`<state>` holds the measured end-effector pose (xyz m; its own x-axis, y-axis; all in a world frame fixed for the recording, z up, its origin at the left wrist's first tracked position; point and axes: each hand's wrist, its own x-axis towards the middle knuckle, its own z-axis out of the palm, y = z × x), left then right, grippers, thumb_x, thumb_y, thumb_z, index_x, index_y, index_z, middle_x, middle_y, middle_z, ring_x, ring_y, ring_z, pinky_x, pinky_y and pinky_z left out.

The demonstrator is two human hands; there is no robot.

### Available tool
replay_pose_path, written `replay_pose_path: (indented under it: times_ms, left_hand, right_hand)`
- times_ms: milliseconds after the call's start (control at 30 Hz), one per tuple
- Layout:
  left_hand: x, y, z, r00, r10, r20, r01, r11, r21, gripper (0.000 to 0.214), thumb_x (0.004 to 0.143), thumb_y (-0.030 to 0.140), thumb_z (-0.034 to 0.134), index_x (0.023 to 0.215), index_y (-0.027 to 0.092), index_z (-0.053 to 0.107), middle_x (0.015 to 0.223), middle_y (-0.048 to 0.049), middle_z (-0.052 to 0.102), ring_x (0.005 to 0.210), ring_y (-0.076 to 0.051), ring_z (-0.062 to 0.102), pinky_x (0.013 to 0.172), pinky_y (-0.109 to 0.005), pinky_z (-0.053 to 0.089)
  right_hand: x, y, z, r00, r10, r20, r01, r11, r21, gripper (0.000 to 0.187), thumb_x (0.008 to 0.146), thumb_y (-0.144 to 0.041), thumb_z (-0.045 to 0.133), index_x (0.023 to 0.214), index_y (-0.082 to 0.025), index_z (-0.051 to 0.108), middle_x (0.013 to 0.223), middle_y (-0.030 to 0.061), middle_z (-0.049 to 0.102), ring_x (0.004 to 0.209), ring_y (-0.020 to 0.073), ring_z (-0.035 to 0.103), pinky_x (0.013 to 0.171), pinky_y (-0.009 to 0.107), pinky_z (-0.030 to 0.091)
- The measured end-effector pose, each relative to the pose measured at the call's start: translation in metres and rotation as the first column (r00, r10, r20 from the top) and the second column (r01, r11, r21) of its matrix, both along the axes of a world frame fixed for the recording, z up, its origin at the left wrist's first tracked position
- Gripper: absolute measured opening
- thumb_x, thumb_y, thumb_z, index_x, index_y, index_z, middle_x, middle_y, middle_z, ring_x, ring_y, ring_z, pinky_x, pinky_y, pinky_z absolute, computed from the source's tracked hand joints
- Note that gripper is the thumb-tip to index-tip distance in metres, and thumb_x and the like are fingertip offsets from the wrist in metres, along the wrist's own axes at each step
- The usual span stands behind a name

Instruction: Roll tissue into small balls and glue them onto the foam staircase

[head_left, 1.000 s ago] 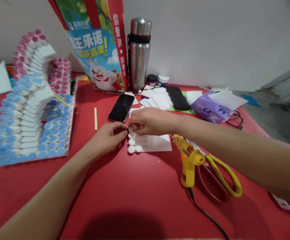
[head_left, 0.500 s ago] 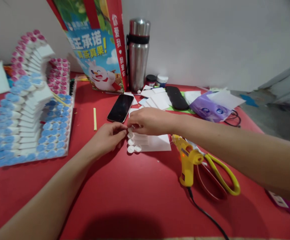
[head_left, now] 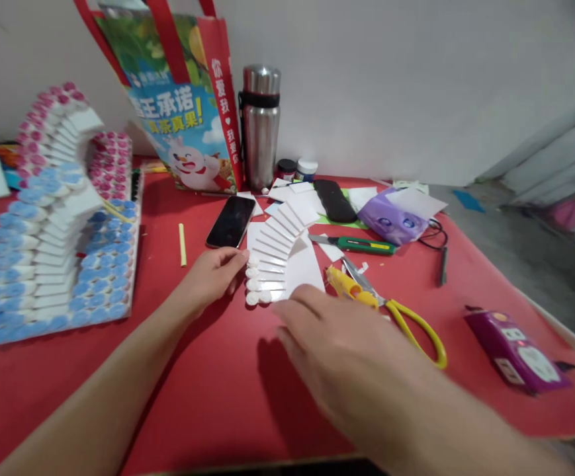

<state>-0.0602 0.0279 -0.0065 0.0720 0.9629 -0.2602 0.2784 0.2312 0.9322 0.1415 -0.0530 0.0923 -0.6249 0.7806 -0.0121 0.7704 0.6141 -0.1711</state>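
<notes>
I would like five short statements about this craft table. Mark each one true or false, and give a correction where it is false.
1. The left hand touches the left edge of the fan of white strips. True.
2. The right hand holds the yellow-handled scissors. False: the scissors lie on the red table, and the hand holds nothing visible.
3. The steel flask lies on its side. False: it stands upright by the wall.
4. The phone lies flat on the table, beyond the left hand. True.
5. The purple power strip lies at the left end of the table. False: it lies on the right side.
</notes>
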Motion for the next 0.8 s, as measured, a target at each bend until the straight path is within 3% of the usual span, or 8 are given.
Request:
replay_pose_path:
  times_ms: [67, 167, 267, 400, 567, 800]
  left_hand:
    - [0.001, 0.002, -0.002, 0.999, 0.020, 0.036, -0.019, 1.000, -0.021, 0.036, 0.097, 0.045, 0.059, 0.080, 0.014, 0.064, 0.046, 0.0052, 0.045, 0.040, -0.006, 0.035, 0.041, -0.018, 0.024]
    - [0.000, 0.004, -0.004, 0.993, 0.014, 0.119, -0.006, 0.998, -0.070, 0.034, 0.098, 0.039, 0.059, 0.074, 0.015, 0.058, 0.053, 0.0036, 0.049, 0.038, -0.004, 0.033, 0.039, -0.019, 0.021]
    - [-0.002, 0.004, -0.004, 0.978, -0.018, 0.206, 0.046, 0.990, -0.130, 0.029, 0.098, 0.035, 0.057, 0.079, 0.015, 0.058, 0.060, 0.0011, 0.056, 0.036, -0.003, 0.031, 0.037, -0.019, 0.017]
    - [-0.003, 0.003, -0.003, 0.967, -0.005, 0.254, 0.045, 0.987, -0.154, 0.024, 0.098, 0.034, 0.058, 0.086, 0.014, 0.060, 0.061, 0.0014, 0.056, 0.036, -0.002, 0.031, 0.037, -0.018, 0.018]
    - [-0.002, 0.002, -0.005, 0.962, 0.034, 0.271, 0.007, 0.989, -0.149, 0.021, 0.098, 0.032, 0.061, 0.088, 0.014, 0.061, 0.054, 0.0059, 0.048, 0.036, -0.003, 0.029, 0.037, -0.017, 0.018]
    - [0.001, 0.001, -0.004, 0.959, 0.048, 0.280, -0.007, 0.990, -0.143, 0.019, 0.098, 0.030, 0.060, 0.088, 0.014, 0.062, 0.052, 0.0063, 0.047, 0.035, -0.003, 0.030, 0.037, -0.017, 0.020]
  right_hand:
    - [-0.012, -0.003, -0.020, 0.989, -0.130, -0.068, 0.123, 0.988, -0.097, 0.025, 0.096, -0.011, 0.050, 0.113, -0.015, 0.067, 0.106, 0.0105, 0.070, 0.077, 0.0219, 0.067, 0.066, 0.034, 0.047]
    - [-0.025, 0.017, -0.040, 0.911, -0.342, -0.228, 0.308, 0.935, -0.173, 0.029, 0.102, -0.015, 0.044, 0.125, -0.012, 0.063, 0.118, 0.0154, 0.068, 0.092, 0.0241, 0.069, 0.075, 0.034, 0.048]
    - [-0.032, 0.043, -0.053, 0.818, -0.462, -0.342, 0.397, 0.884, -0.245, 0.032, 0.101, -0.021, 0.050, 0.129, -0.010, 0.060, 0.111, 0.0157, 0.072, 0.091, 0.0243, 0.069, 0.079, 0.034, 0.048]
    - [-0.039, 0.063, -0.067, 0.762, -0.495, -0.416, 0.394, 0.866, -0.309, 0.030, 0.097, -0.020, 0.053, 0.124, -0.011, 0.063, 0.099, 0.0134, 0.076, 0.079, 0.0209, 0.068, 0.072, 0.031, 0.045]
    - [-0.042, 0.066, -0.078, 0.746, -0.482, -0.459, 0.379, 0.874, -0.303, 0.024, 0.094, -0.019, 0.054, 0.114, -0.012, 0.066, 0.099, 0.0132, 0.076, 0.077, 0.0192, 0.067, 0.071, 0.029, 0.044]
    - [-0.041, 0.069, -0.083, 0.774, -0.423, -0.472, 0.343, 0.906, -0.248, 0.018, 0.096, -0.018, 0.054, 0.105, -0.013, 0.068, 0.096, 0.0110, 0.076, 0.079, 0.0181, 0.066, 0.074, 0.028, 0.044]
